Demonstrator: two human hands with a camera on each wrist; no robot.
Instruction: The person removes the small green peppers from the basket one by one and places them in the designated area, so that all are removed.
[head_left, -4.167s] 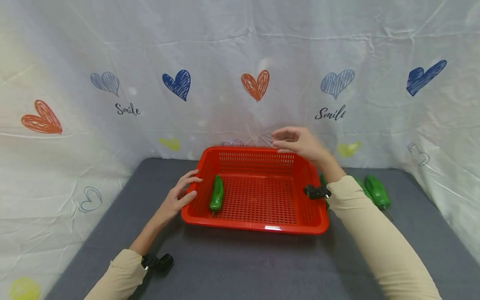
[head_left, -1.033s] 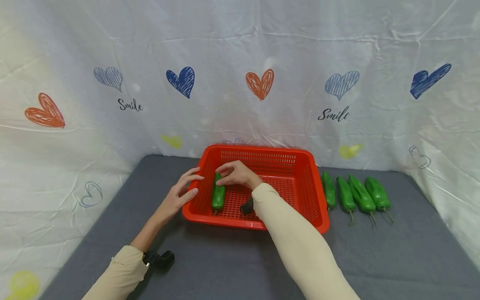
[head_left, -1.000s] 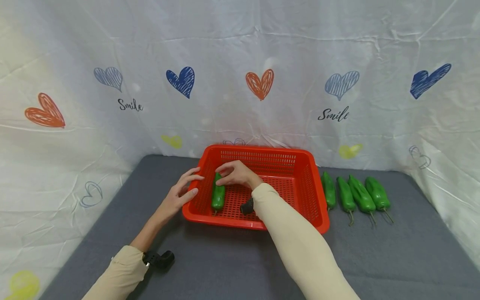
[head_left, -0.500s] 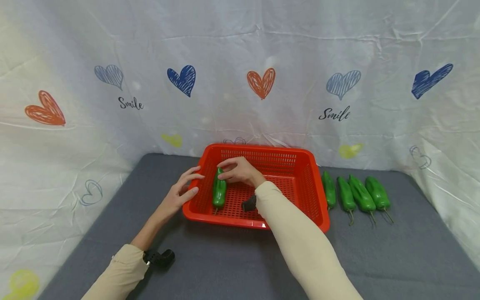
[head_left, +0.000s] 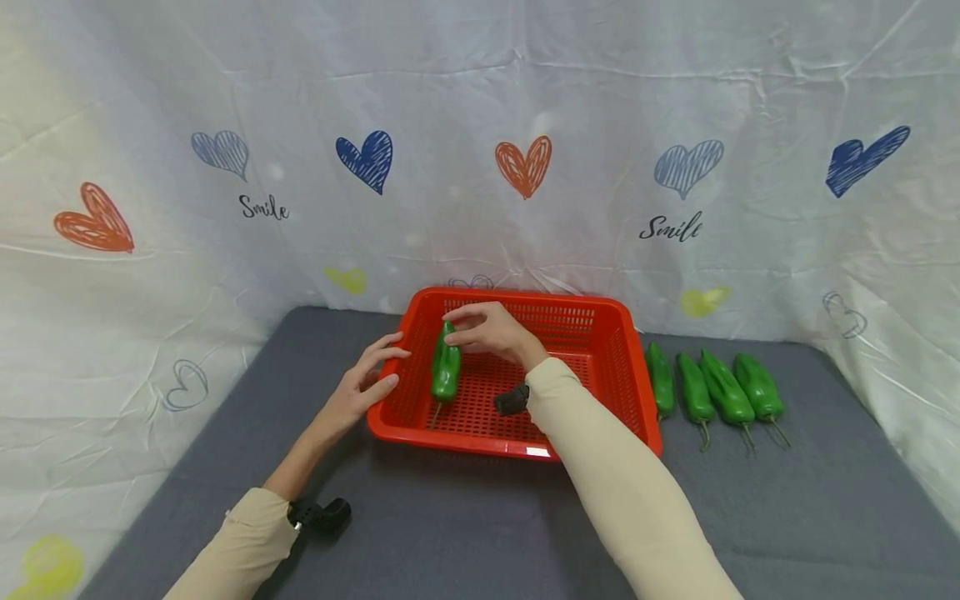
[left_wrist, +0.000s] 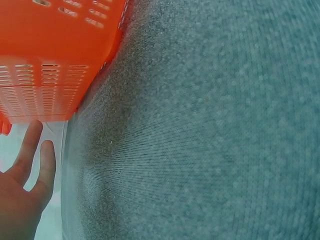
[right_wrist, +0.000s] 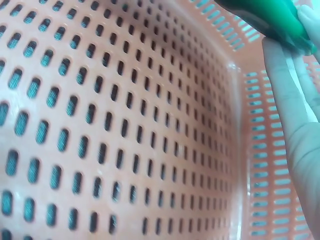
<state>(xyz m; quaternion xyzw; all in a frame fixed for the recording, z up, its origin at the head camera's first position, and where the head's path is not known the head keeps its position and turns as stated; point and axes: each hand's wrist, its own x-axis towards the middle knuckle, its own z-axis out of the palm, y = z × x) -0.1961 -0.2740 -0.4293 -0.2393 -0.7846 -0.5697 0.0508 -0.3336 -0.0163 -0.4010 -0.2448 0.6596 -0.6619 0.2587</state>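
Observation:
My right hand (head_left: 498, 329) pinches a long green chili pepper (head_left: 446, 372) by its tapered tip, over the left part of a red slotted plastic basket (head_left: 465, 442). The pepper's stem hangs toward me. Seen from the right wrist, the pepper (right_wrist: 272, 17) is between fingers and thumb, above the perforated basket floor (right_wrist: 115, 115). My left hand (head_left: 360, 385) rests its spread fingers on the basket's left rim. From the left wrist, two of that hand's fingers (left_wrist: 47, 162) stretch out beside the basket's outer wall (left_wrist: 42, 90).
Several more green peppers (head_left: 696, 398) lie in a row on the grey tablecloth (head_left: 465, 533), right of the basket, stems toward me. Behind the table hangs a white curtain (head_left: 442, 83) printed with hearts.
Since a second ago my right hand has raised the pepper and drawn it slightly rightward and away from me inside the basket. The left hand stays on the rim.

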